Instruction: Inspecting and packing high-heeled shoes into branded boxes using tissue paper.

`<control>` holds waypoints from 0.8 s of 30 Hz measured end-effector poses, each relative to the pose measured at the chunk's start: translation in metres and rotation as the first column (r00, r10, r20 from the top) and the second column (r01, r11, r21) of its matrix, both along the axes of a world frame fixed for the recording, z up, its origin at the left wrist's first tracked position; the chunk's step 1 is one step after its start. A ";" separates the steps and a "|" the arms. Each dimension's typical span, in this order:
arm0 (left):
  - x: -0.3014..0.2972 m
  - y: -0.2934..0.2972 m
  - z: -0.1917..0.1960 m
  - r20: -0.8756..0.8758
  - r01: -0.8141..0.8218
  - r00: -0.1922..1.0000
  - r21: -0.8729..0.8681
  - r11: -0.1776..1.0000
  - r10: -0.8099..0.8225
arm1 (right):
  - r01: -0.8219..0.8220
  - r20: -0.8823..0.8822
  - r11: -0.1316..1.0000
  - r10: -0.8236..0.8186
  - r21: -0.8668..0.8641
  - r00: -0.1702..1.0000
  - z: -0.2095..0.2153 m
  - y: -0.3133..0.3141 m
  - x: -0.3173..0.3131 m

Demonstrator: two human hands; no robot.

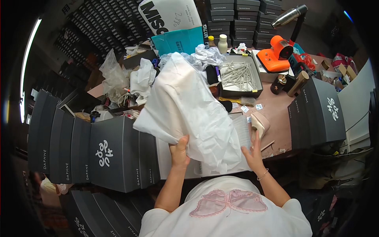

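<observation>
A large sheet of white tissue paper (197, 114) spreads in front of me, raised and crumpled, with a faint beige tint showing through its upper part. My left hand (180, 152) is closed on the paper's lower left edge. At the paper's right edge is my right hand (254, 158), its fingers apart; whether it touches the paper I cannot tell. Just beyond those fingertips a beige heeled shoe (260, 124) lies on the pinkish table (281, 132). Beneath the paper a white open surface (165, 160), possibly a box, shows in part.
Dark grey shoeboxes stand in rows at left (114, 154) and right (319, 114). Farther back are a box of white sticks (241, 77), a yellow-handled brush (241, 101), an orange device (276, 55), bottles (222, 44) and crumpled plastic (114, 77). More boxes are stacked behind.
</observation>
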State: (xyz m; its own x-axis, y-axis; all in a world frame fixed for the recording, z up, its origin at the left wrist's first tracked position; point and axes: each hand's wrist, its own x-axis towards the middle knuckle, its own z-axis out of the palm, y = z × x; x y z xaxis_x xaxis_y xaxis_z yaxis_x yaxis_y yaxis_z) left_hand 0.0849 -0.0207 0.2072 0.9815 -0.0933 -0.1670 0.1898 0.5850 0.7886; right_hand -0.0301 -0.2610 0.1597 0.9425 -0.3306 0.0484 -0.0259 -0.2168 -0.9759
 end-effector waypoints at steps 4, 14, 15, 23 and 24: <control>-0.036 -0.037 -0.029 0.251 0.110 0.892 0.686 0.720 -0.375 | -0.085 0.060 0.903 0.066 0.422 0.996 0.045 0.003 0.007; -0.081 -0.089 -0.040 0.299 0.064 0.200 0.946 0.317 -0.933 | -0.099 0.116 0.323 -0.032 0.941 0.993 -0.019 -0.023 -0.089; -0.075 -0.089 -0.036 0.185 0.205 0.276 0.948 0.245 -0.943 | -0.063 0.079 0.319 -0.038 0.946 0.996 -0.023 -0.019 -0.088; 0.047 -0.059 -0.118 -0.588 -0.183 0.258 0.749 -0.636 -0.767 | 0.119 -0.200 0.609 0.067 0.784 0.977 -0.009 -0.058 -0.126; 0.062 -0.066 -0.107 -0.496 -0.152 0.311 0.816 -0.558 -0.810 | 0.131 -0.240 0.679 0.069 0.722 0.968 -0.005 -0.068 -0.129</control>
